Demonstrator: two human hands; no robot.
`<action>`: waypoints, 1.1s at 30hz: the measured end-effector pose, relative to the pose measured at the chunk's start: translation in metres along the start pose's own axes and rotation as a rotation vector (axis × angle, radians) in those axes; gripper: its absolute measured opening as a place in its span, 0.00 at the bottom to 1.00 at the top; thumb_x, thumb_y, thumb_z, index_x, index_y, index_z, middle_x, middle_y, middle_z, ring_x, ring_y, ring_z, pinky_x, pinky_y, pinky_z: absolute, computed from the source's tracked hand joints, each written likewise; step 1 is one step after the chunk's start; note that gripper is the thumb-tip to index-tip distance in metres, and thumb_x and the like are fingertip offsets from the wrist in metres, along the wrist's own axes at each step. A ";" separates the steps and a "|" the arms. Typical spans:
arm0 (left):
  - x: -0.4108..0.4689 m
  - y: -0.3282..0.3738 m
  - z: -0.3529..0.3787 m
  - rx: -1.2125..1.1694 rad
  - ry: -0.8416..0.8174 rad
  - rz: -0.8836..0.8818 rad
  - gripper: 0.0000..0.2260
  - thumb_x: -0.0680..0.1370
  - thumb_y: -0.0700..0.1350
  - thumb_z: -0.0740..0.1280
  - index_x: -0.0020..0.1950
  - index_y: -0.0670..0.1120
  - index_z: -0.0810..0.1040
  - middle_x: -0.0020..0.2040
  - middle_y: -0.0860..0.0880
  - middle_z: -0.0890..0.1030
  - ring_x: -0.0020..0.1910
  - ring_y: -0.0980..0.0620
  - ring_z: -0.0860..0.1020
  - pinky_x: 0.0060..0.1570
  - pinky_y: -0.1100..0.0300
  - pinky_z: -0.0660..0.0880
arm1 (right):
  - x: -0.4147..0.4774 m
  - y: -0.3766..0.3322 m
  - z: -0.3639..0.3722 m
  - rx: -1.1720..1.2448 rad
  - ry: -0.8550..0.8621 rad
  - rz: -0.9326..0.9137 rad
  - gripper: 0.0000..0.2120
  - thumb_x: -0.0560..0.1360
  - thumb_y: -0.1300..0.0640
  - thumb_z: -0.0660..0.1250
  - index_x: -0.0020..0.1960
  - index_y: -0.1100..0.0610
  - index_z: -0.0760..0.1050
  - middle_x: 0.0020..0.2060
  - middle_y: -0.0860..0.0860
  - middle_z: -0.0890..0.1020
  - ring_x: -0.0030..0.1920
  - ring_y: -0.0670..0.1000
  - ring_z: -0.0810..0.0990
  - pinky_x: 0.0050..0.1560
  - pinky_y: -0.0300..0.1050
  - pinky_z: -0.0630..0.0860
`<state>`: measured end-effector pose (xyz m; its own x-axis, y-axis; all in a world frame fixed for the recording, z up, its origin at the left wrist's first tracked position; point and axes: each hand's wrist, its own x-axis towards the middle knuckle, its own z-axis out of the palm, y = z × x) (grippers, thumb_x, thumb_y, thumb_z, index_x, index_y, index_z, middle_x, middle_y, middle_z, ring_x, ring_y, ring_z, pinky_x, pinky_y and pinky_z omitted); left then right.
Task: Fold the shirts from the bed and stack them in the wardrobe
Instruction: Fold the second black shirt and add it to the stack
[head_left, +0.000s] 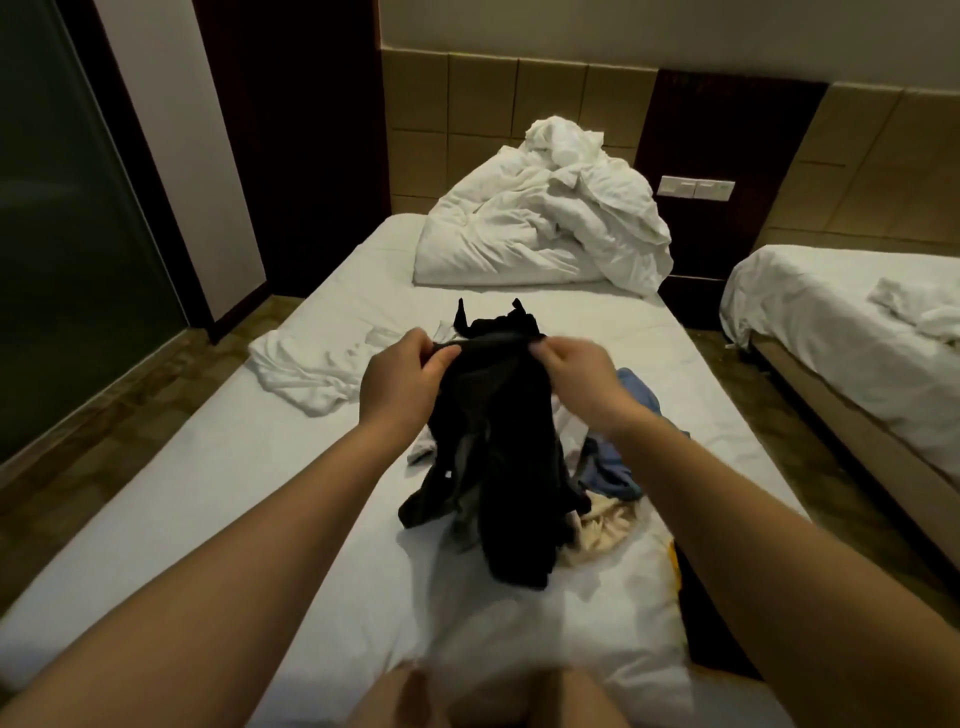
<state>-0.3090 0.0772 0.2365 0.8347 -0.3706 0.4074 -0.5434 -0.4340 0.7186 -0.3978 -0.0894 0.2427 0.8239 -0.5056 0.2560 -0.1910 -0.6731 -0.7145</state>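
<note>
A black shirt (501, 441) hangs from both my hands above the middle of the bed (234, 509), its lower part trailing onto the sheet. My left hand (402, 379) pinches its top edge on the left, and my right hand (576, 369) pinches the same edge on the right. Under and beside the black shirt lies a small heap of clothes: a blue garment (615, 457), a cream one (602, 530) and a white piece (423, 449). A white shirt (311, 364) lies crumpled on the bed's left side. No wardrobe is in view.
A bundled white duvet (550, 228) is piled at the head of the bed. A second bed (841, 332) stands to the right across a narrow floor gap. A glass panel (67, 234) and dark wood wall run along the left.
</note>
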 end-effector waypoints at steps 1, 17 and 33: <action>0.003 0.007 -0.004 -0.015 0.037 0.031 0.14 0.78 0.52 0.63 0.38 0.43 0.68 0.31 0.52 0.71 0.37 0.46 0.72 0.35 0.54 0.65 | 0.007 -0.015 -0.011 -0.001 0.054 -0.039 0.19 0.78 0.55 0.61 0.29 0.53 0.69 0.28 0.49 0.72 0.36 0.53 0.71 0.39 0.48 0.67; -0.027 0.063 -0.032 -0.250 -0.082 0.066 0.15 0.81 0.49 0.57 0.66 0.47 0.72 0.56 0.47 0.78 0.53 0.50 0.75 0.42 0.64 0.63 | -0.025 -0.114 -0.054 0.870 0.146 -0.020 0.10 0.80 0.56 0.60 0.42 0.56 0.74 0.37 0.53 0.80 0.36 0.49 0.81 0.34 0.39 0.79; -0.033 0.106 -0.079 -0.307 -0.318 0.427 0.13 0.78 0.33 0.58 0.53 0.49 0.76 0.46 0.61 0.76 0.44 0.73 0.73 0.46 0.79 0.66 | -0.073 -0.087 -0.080 0.592 -0.591 -0.057 0.11 0.73 0.59 0.68 0.55 0.56 0.75 0.50 0.53 0.81 0.50 0.48 0.81 0.52 0.40 0.78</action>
<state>-0.3870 0.1078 0.3442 0.4557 -0.7069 0.5409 -0.7337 0.0458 0.6780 -0.4835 -0.0370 0.3381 0.9993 -0.0024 0.0364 0.0351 -0.2112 -0.9768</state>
